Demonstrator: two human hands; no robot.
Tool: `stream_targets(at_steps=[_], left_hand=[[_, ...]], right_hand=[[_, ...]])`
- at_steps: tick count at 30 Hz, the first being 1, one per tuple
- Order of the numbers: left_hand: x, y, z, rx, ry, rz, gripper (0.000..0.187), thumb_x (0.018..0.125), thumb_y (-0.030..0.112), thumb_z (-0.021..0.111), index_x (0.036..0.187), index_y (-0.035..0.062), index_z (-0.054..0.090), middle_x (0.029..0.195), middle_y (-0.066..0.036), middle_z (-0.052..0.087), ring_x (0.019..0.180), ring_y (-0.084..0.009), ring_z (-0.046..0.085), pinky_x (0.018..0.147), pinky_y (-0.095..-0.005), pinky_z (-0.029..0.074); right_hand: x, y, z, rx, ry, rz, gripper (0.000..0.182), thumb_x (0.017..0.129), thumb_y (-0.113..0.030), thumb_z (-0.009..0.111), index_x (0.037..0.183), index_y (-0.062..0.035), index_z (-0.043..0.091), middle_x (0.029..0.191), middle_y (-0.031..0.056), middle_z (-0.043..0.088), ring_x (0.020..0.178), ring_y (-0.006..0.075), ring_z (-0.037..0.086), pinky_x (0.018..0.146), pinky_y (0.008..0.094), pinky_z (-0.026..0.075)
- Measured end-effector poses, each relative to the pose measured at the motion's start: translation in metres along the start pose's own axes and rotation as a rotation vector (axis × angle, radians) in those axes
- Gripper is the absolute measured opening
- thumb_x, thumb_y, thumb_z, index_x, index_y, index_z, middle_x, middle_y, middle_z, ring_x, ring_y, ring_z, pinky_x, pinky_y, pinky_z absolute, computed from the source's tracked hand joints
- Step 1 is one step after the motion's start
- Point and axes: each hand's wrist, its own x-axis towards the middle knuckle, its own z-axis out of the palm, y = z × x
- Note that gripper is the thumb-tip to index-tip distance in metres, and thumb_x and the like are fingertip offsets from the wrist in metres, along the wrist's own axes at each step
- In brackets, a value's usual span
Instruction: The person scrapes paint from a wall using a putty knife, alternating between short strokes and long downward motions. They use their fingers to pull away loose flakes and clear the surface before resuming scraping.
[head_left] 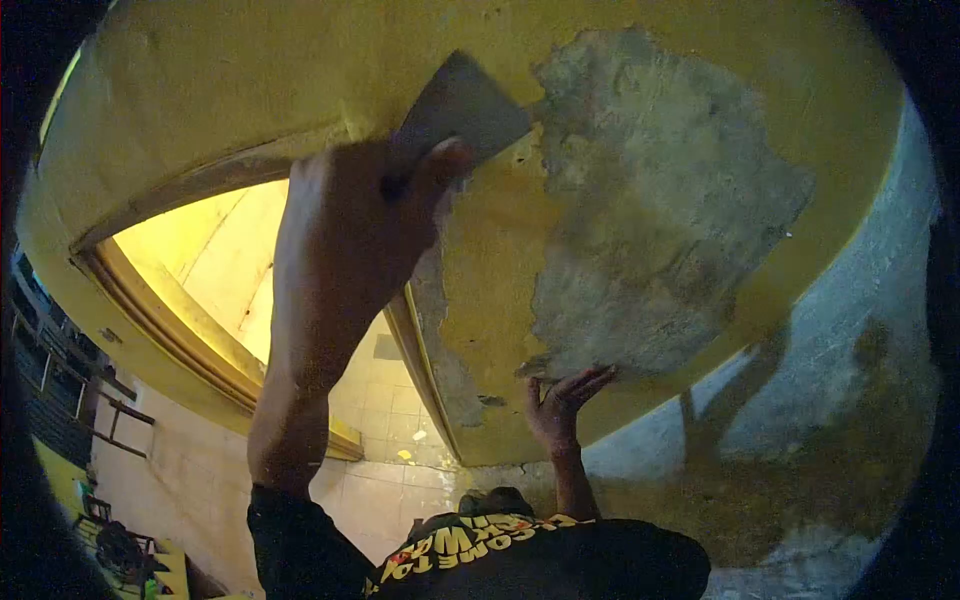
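My left hand (370, 200) is raised high at the left, closed around a scraper (465, 105) with a wide, flat grey blade. Its thumb presses on the blade, and the handle is hidden in the hand. The blade is over the yellow painted wall (495, 255), its right corner close to the edge of a large bare grey patch (670, 210). Lower down, my right hand (562, 405) lies with fingers stretched out at the bottom edge of that patch, seemingly resting on the wall.
A doorway with a wooden frame (175, 320) opens at the left onto a brightly lit room. Tiled floor (385, 495) lies below, with small pale flakes (405, 455) near the wall's foot. A grey wall (850, 350) carrying shadows stands at the right. Dark furniture (125, 425) is at far left.
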Motion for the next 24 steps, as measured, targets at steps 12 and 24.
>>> stream_targets(at_steps=[12, 24], left_hand=[[-0.007, -0.02, -0.009, -0.007, 0.034, -0.028, 0.04, 0.085, 0.03, 0.061, 0.064, -0.0037, 0.059, 0.046, -0.014, 0.049, 0.038, -0.0198, 0.045, 0.044, -0.0354, 0.037], [-0.011, -0.026, 0.003, -0.068, 0.167, 0.066, 0.039, 0.085, 0.03, 0.062, 0.065, -0.0039, 0.059, 0.048, -0.016, 0.048, 0.039, -0.0208, 0.04, 0.045, -0.035, 0.038]], right_hand=[[-0.001, -0.002, 0.005, 0.053, -0.025, 0.085, 0.105, 0.086, -0.048, 0.053, 0.134, 0.0012, -0.026, 0.133, 0.0378, -0.031, 0.126, 0.0549, -0.024, 0.1, 0.0663, -0.005], [-0.002, -0.002, 0.005, 0.018, 0.015, -0.01, 0.103, 0.087, -0.045, 0.052, 0.133, 0.0045, -0.026, 0.133, 0.0381, -0.03, 0.125, 0.0569, -0.023, 0.1, 0.0663, -0.006]])
